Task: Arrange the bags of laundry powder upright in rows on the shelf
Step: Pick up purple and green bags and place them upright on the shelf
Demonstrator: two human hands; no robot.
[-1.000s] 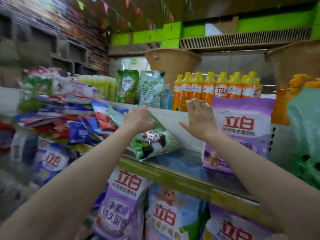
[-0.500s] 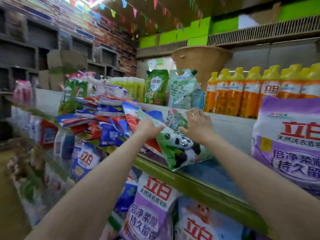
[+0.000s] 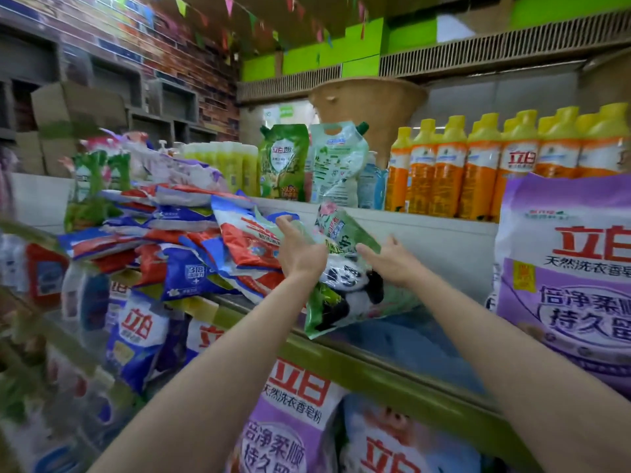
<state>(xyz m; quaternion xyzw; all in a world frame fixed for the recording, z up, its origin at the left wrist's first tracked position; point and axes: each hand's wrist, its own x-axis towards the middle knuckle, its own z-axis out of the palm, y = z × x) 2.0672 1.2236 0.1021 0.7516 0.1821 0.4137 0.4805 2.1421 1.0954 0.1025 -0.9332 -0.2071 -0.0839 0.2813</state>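
Panda bag [image 3: 348, 288] mid-frame, tilted on shelf edge [image 3: 375, 367] | my left hand [image 3: 300, 254] grips its left side — right hand [image 3: 392, 261] flat, fingers straight, bracing it | aim: stand it upright beside purple bag [image 3: 563, 268]

- The green panda bag [image 3: 345, 285] now stands steeper at the shelf's front edge [image 3: 386, 367], lifted off the heap.
- The right hand [image 3: 392, 259], earlier at the bag's top, now lies on its face.
- The left hand [image 3: 300, 249] grips higher.
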